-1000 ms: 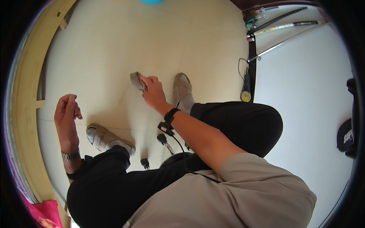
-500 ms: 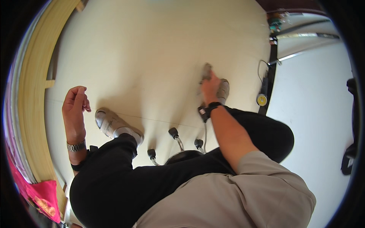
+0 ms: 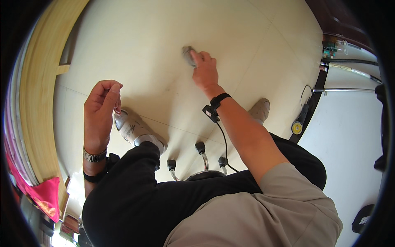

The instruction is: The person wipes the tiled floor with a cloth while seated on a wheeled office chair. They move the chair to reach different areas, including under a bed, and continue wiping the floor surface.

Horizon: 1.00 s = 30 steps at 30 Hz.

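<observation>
My right hand [image 3: 205,73] reaches out low over the pale floor, its fingers closed on a small grey crumpled cloth [image 3: 189,56]. The cloth is blurred, and part of it is hidden under my fingers. A black strap with a small device and a cable [image 3: 212,112] goes round my right wrist. On the other side, my left hand [image 3: 101,103] is raised above my left shoe [image 3: 133,127]. Its fingers are curled in against the thumb, and nothing shows in them. A metal watch [image 3: 94,155] and a black strap sit on the left wrist.
Chrome stool legs with black feet [image 3: 200,147] stand between my shoes. Along the left runs a wooden bed frame [image 3: 45,103] with a pink cloth [image 3: 47,199]. By the white wall at right lies a dark tool with a yellow disc [image 3: 297,127]. A dark door [image 3: 345,18] is at far right.
My right hand has moved forward and to the left across the floor with the cloth, away from my right shoe. My left hand has come up a little, and the view has shifted.
</observation>
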Motion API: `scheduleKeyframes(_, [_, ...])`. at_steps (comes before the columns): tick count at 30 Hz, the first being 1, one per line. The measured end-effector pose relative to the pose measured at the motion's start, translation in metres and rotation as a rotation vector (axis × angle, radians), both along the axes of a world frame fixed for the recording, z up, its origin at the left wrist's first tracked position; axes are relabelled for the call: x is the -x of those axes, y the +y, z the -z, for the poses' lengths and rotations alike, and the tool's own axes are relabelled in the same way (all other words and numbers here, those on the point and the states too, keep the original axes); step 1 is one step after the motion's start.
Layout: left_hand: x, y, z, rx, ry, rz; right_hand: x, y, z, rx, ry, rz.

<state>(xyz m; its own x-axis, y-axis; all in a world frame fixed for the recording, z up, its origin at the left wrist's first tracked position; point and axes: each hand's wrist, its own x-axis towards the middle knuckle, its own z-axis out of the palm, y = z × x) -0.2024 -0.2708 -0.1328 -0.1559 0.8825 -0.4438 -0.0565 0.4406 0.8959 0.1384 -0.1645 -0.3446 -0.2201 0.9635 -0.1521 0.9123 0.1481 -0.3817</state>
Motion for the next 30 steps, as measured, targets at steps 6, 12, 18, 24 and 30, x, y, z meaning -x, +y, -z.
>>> scheduleKeyframes(6, [0.003, -0.003, 0.005, 0.008, 0.065, -0.051, -0.002, 0.004, -0.02, 0.1, 0.077, -0.3])
scheduleKeyframes(12, [0.003, -0.007, 0.007, 0.08, -0.011, -0.091, -0.061, 0.064, -0.043, 0.086, -0.144, -0.056])
scheduleKeyframes(18, [0.005, -0.009, 0.016, 0.069, -0.027, -0.074, -0.091, 0.304, -0.104, -0.635, -0.052, -0.003])
scheduleKeyframes(24, [0.009, -0.009, 0.018, 0.122, 0.003, -0.081, -0.067, 0.449, -0.185, -0.448, -0.207, 0.047])
scheduleKeyframes(30, [0.014, -0.003, 0.016, 0.135, 0.035, -0.099, -0.051, 0.455, -0.2, -0.373, -0.317, 0.193])
